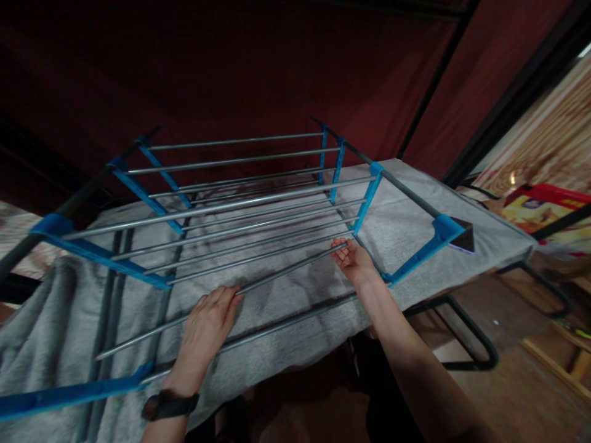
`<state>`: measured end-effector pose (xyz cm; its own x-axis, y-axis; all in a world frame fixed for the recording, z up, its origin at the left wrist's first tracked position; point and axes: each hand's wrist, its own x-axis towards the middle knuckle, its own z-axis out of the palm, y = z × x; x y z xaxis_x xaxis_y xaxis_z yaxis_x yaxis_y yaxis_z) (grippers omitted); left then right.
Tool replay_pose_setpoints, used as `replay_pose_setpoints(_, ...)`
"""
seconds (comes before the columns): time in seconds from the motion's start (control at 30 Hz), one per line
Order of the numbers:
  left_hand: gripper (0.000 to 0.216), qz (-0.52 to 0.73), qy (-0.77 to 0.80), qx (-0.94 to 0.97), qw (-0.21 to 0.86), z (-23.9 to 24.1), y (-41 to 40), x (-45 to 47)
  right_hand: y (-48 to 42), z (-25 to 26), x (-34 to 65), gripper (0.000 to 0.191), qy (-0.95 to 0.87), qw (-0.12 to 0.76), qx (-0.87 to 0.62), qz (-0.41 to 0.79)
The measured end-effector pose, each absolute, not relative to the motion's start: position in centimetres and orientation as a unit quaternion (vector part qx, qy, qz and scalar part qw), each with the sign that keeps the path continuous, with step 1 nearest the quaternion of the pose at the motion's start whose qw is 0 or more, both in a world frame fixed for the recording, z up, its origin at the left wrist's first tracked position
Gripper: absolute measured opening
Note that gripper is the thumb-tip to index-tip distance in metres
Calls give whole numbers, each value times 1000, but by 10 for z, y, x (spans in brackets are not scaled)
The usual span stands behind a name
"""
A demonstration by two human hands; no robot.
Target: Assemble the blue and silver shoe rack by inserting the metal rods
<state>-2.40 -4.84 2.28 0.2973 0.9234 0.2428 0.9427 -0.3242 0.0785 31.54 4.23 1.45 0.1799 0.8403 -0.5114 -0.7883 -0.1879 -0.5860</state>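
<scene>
A drying rack with blue plastic brackets (138,194) and several grey metal rods stands over a grey towel (406,215) spread on a table. My left hand (207,323) grips a loose grey rod (277,274) near its middle, fingers curled over it. My right hand (353,258) pinches the far end of the same rod, close to a blue bracket (367,200) on the rack's right side. A dark watch band sits on my left wrist.
Dark red fabric walls rise behind the rack. A black metal frame leg (471,335) curves under the table at the right. A red and yellow box (540,212) lies on the floor at the far right, beside wooden boards (561,369).
</scene>
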Motion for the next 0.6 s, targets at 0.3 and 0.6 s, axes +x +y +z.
replay_pose_setpoints(0.3,32,-145,-597,-789,18,19,-50,-28,43,15,320,29,17,647,-409,643)
replay_pose_setpoints(0.6,37,-163,-581,-797,-7,18,-47,-27,41,18,322,23,28,648,-391,653)
